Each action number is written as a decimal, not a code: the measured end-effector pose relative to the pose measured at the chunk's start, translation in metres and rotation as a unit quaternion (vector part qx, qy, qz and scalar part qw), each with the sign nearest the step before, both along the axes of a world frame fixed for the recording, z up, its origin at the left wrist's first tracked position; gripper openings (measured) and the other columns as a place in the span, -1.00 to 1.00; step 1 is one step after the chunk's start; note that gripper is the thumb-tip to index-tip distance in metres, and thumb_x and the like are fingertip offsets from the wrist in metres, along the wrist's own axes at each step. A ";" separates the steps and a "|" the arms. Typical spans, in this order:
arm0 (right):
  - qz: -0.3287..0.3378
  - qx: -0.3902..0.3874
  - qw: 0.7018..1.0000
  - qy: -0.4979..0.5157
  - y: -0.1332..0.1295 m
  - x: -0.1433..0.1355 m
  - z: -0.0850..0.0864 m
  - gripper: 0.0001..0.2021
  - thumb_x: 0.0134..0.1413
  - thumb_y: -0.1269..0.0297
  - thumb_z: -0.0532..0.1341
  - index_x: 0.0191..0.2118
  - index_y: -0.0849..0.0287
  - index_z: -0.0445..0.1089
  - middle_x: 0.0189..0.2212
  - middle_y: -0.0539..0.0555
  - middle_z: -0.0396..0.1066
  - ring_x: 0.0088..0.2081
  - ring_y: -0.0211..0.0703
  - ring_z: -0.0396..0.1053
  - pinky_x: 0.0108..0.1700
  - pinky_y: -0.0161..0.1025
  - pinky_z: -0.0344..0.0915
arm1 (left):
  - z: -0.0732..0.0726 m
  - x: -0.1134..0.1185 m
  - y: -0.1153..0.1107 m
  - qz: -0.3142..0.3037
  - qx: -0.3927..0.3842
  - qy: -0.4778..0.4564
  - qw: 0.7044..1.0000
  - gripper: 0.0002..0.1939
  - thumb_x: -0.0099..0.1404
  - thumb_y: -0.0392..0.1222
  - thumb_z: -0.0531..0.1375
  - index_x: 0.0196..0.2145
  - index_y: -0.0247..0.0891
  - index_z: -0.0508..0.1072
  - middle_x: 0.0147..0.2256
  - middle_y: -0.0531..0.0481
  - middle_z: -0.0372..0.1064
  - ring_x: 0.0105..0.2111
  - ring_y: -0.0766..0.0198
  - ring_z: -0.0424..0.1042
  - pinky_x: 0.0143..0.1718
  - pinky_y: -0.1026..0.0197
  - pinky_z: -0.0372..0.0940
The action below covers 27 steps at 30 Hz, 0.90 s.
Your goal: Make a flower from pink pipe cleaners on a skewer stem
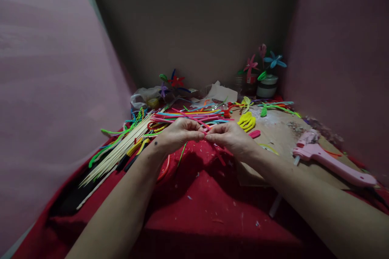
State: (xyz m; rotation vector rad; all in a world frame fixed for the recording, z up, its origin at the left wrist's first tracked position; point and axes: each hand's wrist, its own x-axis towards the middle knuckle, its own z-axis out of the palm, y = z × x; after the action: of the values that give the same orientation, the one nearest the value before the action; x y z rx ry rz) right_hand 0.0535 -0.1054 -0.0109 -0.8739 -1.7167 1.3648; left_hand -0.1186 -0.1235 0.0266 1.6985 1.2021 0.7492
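Both hands meet near the middle of the view, above a red cloth. My left hand (189, 130) pinches a pink pipe cleaner (219, 156) between thumb and fingers. Close beside it, my right hand (224, 134) is also closed on the pink pipe cleaner, fingertips almost touching those of the left. One pink end slants down to the right below the hands, and another pink length slants up to the left behind them. Just beyond the hands lies a pile of coloured pipe cleaners (209, 116).
Wooden sticks (121, 151) and yellow-black pliers (133, 153) lie left on the red cloth (194, 210). A pink glue gun (337, 162) rests on a board (279, 129) at right, near a yellow bundle (246, 122). Pipe-cleaner flowers (275, 60) stand at the back.
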 end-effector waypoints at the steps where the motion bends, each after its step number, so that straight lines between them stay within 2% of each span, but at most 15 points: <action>1: 0.001 -0.014 1.000 0.006 0.001 0.000 0.000 -0.79 -0.22 0.19 0.26 -0.60 0.26 0.37 -0.71 -0.09 0.18 -0.64 -0.39 0.01 -0.55 -0.34 -0.06 | 0.000 0.000 0.000 0.002 0.000 -0.001 1.000 -0.88 0.01 -0.22 0.23 -0.49 -0.35 0.45 -0.54 0.06 0.34 -0.55 0.44 0.23 -0.45 0.33 0.14; 4: -0.017 -0.021 1.000 0.005 0.001 -0.001 -0.002 -0.78 -0.23 0.18 0.25 -0.61 0.25 0.32 -0.72 -0.11 0.15 -0.65 -0.40 -0.02 -0.56 -0.34 -0.08 | -0.001 0.002 0.000 0.016 0.004 -0.010 1.000 -0.88 -0.01 -0.24 0.24 -0.47 -0.35 0.44 -0.53 0.04 0.35 -0.53 0.42 0.25 -0.44 0.31 0.16; 10: -0.064 0.052 0.996 -0.029 -0.003 -0.007 -0.006 -0.86 -0.20 0.27 0.18 -0.61 0.22 0.29 -0.68 -0.08 0.22 -0.62 -0.37 0.09 -0.53 -0.35 0.02 | -0.007 0.007 0.001 0.027 0.021 -0.016 0.999 -0.87 -0.04 -0.33 0.20 -0.43 -0.36 0.41 -0.52 0.06 0.32 -0.52 0.41 0.25 -0.43 0.32 0.16; 18: -0.050 0.019 0.999 0.000 -0.004 -0.007 -0.006 -0.87 -0.25 0.28 0.19 -0.61 0.23 0.29 -0.69 -0.09 0.19 -0.62 -0.37 0.04 -0.56 -0.35 -0.01 | -0.013 0.009 0.003 0.036 0.032 -0.019 0.999 -0.86 -0.10 -0.42 0.13 -0.49 -0.34 0.40 -0.55 0.09 0.31 -0.52 0.40 0.27 -0.41 0.30 0.17; 27: -0.044 0.023 0.999 -0.004 -0.003 -0.005 -0.007 -0.86 -0.21 0.28 0.18 -0.59 0.26 0.37 -0.69 -0.07 0.21 -0.62 -0.38 0.04 -0.56 -0.36 -0.03 | -0.015 0.009 0.005 0.056 0.011 -0.082 0.995 -0.81 -0.14 -0.45 0.17 -0.47 -0.35 0.34 -0.55 0.08 0.34 -0.54 0.39 0.32 -0.41 0.27 0.19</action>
State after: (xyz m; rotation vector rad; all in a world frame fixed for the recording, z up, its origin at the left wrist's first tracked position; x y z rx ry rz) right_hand 0.0482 -0.1085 -0.0178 -0.9183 -1.6892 1.2603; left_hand -0.1096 -0.1181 0.0115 1.5655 1.1853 0.9545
